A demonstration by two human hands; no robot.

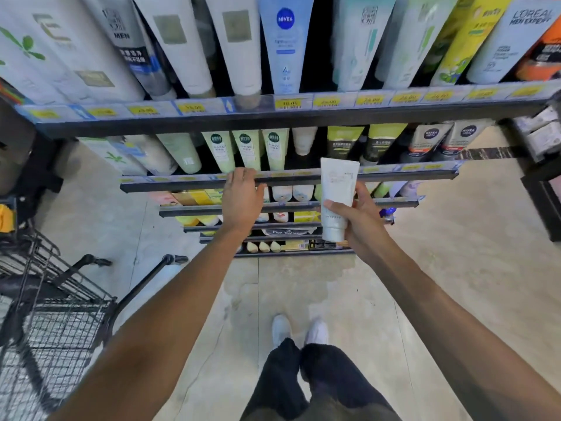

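White tube (338,189): held in front of the shelf rail (182,184), crossing the rail's right part in the head view, clear of the stock behind it. Right hand (361,220): forearm extended forward and up. The fingers wrap the tube's lower half from the left and the thumb presses its right edge, a firm enclosing grip. Left hand (241,196): arm extended likewise, back of the hand toward the camera. The fingers lie close together with tips resting on top of the rail, left of the tube, and it holds no item. Shelf behind the rail: holds a row of pale green tubes (247,150) standing cap down directly above the left hand. Dark Nivea tubes (431,141) stand toward the rail's right end. Wire shopping cart (54,299): stands on the floor below and well left of the rail; its contents cannot be made out. Orientation of the white tube: long axis near upright, leaning slightly right at the top. The flat crimped end points up and sits above the rail; the cap end points down, below it.
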